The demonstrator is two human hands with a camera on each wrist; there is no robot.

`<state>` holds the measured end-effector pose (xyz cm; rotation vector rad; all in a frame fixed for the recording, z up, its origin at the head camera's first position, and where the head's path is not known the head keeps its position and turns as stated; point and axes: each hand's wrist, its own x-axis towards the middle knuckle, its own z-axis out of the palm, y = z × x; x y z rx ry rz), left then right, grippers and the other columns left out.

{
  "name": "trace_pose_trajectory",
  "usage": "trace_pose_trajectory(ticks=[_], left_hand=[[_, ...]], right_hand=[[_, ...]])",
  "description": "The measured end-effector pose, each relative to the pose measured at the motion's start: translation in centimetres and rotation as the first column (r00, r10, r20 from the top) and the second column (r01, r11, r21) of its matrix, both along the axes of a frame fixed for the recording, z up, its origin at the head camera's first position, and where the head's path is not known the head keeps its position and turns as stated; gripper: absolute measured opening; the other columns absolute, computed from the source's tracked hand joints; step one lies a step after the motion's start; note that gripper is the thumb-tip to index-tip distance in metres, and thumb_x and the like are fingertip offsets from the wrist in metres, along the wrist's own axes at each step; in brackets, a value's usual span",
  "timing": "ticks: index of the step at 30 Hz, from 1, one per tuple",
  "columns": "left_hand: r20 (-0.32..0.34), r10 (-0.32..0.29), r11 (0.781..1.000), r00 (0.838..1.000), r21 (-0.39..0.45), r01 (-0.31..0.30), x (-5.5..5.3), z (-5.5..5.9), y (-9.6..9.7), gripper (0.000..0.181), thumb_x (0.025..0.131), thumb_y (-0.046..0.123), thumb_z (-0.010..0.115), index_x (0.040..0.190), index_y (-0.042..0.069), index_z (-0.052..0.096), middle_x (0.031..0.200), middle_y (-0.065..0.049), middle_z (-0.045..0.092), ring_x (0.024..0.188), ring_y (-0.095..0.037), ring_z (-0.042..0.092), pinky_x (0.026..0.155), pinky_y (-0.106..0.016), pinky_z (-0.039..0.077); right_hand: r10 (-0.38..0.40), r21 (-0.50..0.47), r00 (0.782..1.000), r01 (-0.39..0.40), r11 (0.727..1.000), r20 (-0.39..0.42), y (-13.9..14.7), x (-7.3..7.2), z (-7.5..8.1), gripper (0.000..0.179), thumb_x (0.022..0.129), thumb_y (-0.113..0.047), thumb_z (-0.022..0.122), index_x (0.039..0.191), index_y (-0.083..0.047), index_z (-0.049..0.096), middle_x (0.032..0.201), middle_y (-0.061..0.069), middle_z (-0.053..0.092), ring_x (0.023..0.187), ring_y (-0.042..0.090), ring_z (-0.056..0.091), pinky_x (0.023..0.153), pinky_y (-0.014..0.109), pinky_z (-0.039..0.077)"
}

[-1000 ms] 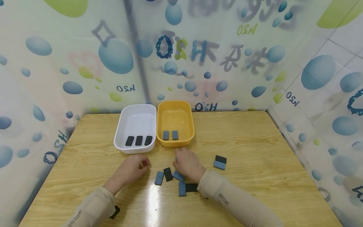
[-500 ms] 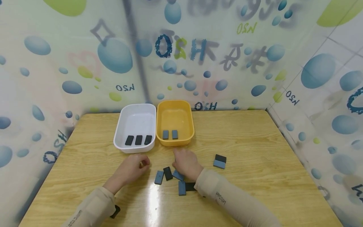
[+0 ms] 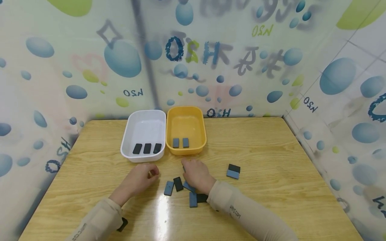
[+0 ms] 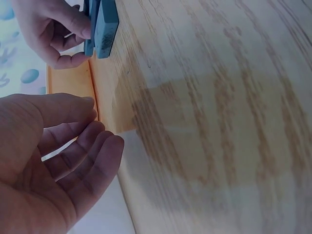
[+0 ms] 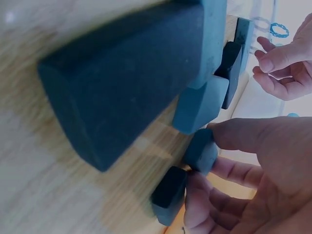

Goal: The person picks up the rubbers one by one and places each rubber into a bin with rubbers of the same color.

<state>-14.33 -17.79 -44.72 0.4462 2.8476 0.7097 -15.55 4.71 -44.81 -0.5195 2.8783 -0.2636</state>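
Observation:
My right hand (image 3: pixel 197 175) pinches a small blue block (image 5: pixel 201 151) between thumb and fingers, low over the table in front of the yellow tray (image 3: pixel 199 147). Close by its fingertips lies a dark block (image 5: pixel 168 195), hidden under the hand in the head view. My left hand (image 3: pixel 141 180) hovers in front of the white tray (image 3: pixel 132 160), fingers loosely curled with nothing in them. Between the hands lie a blue block (image 3: pixel 169 188) and a black block (image 3: pixel 178 184). Nearer the right sleeve are another blue block (image 3: pixel 193 199) and a partly covered black block (image 3: pixel 201 198).
Three black blocks (image 3: pixel 147 148) lie in a row inside the white tray, and two blue blocks (image 3: pixel 185 143) inside the yellow one. A black and blue pair (image 3: pixel 233 174) sits to the right. Another black block (image 3: pixel 122 224) shows beside the left sleeve. A patterned wall (image 3: pixel 241 67) backs the table.
My right hand has shifted slightly left in the head view while staying low in front of the yellow tray. My left hand and the blocks on the table have hardly moved.

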Motion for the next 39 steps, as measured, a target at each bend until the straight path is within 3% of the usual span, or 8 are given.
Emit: trace_pose_trajectory(ticks=[11,20,30,39], left_hand=[[0.010,0.013,1.000,1.000,0.000,-0.013,0.0,-0.1,0.1,0.004,0.085,0.016,0.072,0.087,0.014,0.069,0.081,0.005,0.066,0.075,-0.007,0.057,0.068,-0.028,0.049],[0.000,0.008,1.000,1.000,0.003,-0.008,0.1,-0.1,0.1,0.005,0.085,0.017,0.072,0.088,0.013,0.069,0.082,0.005,0.067,0.074,-0.007,0.057,0.068,-0.028,0.050],[0.006,0.010,1.000,1.000,-0.005,-0.010,-0.1,0.1,0.5,0.004,0.086,0.017,0.071,0.090,0.015,0.070,0.083,0.006,0.067,0.075,-0.007,0.058,0.068,-0.028,0.050],[-0.001,-0.012,1.000,1.000,0.015,0.012,-0.4,0.3,0.9,0.004,0.086,0.015,0.069,0.090,0.014,0.070,0.085,0.003,0.068,0.077,-0.009,0.059,0.069,-0.029,0.050]], right_hand=[[0.032,-0.030,0.996,-0.035,0.999,-0.080,0.7,0.2,0.5,0.027,0.088,-0.017,0.065,0.114,-0.016,0.058,0.085,0.005,0.058,0.068,0.018,0.055,0.052,0.030,0.042],[0.030,-0.103,0.999,-0.032,0.994,-0.024,1.7,-0.1,1.7,0.030,0.087,-0.017,0.064,0.117,-0.016,0.058,0.090,0.002,0.054,0.072,0.016,0.051,0.058,0.029,0.042],[0.015,-0.091,1.000,-0.017,0.996,-0.027,3.1,-0.6,2.6,0.033,0.087,-0.018,0.066,0.119,-0.018,0.060,0.094,0.003,0.056,0.074,0.016,0.050,0.060,0.029,0.042],[0.037,-0.103,0.990,-0.051,0.993,-0.138,4.1,-1.1,3.5,0.022,0.086,-0.016,0.063,0.108,-0.017,0.061,0.087,0.002,0.055,0.067,0.014,0.049,0.055,0.026,0.040]])
